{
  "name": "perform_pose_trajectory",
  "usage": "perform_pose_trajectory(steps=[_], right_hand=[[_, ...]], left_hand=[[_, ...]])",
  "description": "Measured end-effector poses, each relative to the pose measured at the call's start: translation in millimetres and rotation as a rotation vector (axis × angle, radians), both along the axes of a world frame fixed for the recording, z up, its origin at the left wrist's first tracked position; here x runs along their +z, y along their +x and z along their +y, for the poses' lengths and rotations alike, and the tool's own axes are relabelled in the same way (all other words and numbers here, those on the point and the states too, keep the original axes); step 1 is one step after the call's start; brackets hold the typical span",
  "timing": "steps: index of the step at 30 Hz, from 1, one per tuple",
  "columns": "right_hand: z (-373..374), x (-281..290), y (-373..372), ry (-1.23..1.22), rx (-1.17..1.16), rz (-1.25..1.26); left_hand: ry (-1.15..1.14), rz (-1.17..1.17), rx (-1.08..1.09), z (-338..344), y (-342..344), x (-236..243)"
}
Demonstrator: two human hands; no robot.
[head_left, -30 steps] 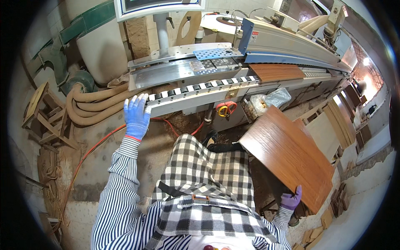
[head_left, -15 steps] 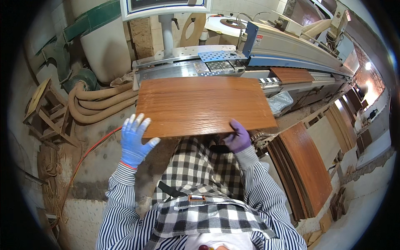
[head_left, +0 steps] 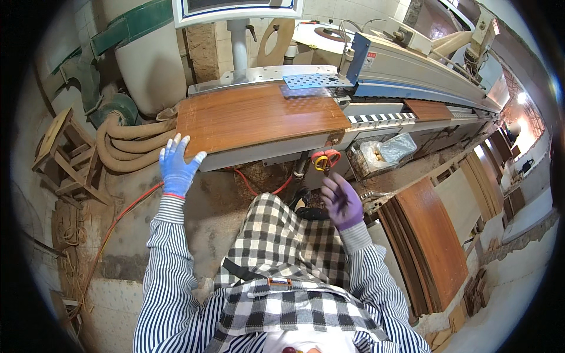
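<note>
A brown wood-grain board [head_left: 253, 120] lies flat on the left end of the long machine's bed, its far right part under a blue perforated plate [head_left: 307, 81]. My left hand [head_left: 178, 167], in a blue glove with pale fingertips, is at the board's near left corner, fingers spread, the fingertips against its edge. My right hand [head_left: 342, 203], in a purple glove, is off the board, its fingers loosely stretched and holding nothing. Just beyond its fingertips, scissors with red and yellow handles [head_left: 326, 159] hang at the machine's front.
Another brown board [head_left: 428, 110] lies farther along the machine's track [head_left: 382, 119]. A wire basket [head_left: 376, 162] with plastic bags hangs at the front. Stacked boards [head_left: 432, 241] stand on my right. Ribbed hoses [head_left: 132, 147], a wooden stool [head_left: 62, 153] and a red hose [head_left: 126, 212] are on the left.
The board has moved away from me and slightly left, from in front of the bed onto it. My right hand has come off its near edge; the scissors and basket now show.
</note>
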State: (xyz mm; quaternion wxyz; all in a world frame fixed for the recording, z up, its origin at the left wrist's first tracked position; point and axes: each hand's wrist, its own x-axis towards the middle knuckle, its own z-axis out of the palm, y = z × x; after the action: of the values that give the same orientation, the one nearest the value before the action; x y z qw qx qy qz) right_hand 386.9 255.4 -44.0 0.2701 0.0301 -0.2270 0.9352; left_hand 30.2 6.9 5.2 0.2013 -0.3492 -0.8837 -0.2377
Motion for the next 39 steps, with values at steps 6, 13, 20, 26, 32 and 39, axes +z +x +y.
perform_pose_trajectory(steps=[6,13,20,26,32,39], right_hand=[[-62,-40,89,0.708,-0.544,-1.267],[-85,-63,94,1.575,-0.799,-1.211],[-83,-59,94,1.634,-0.782,-1.213],[-80,-61,95,1.639,-0.752,-1.225],[-83,-59,96,1.641,-0.762,-1.213],[-81,-61,96,1.620,-0.739,-1.227]], left_hand=[[-0.064,-0.006,0.043,6,0,4],[-0.089,-0.072,0.113,7,6,10],[0.188,-0.160,-0.090,-17,-16,-10],[0.293,-0.238,-0.123,-19,-11,-8],[0.297,-0.200,-0.142,-20,-15,-11],[0.260,-0.194,-0.134,-19,-16,-8]])
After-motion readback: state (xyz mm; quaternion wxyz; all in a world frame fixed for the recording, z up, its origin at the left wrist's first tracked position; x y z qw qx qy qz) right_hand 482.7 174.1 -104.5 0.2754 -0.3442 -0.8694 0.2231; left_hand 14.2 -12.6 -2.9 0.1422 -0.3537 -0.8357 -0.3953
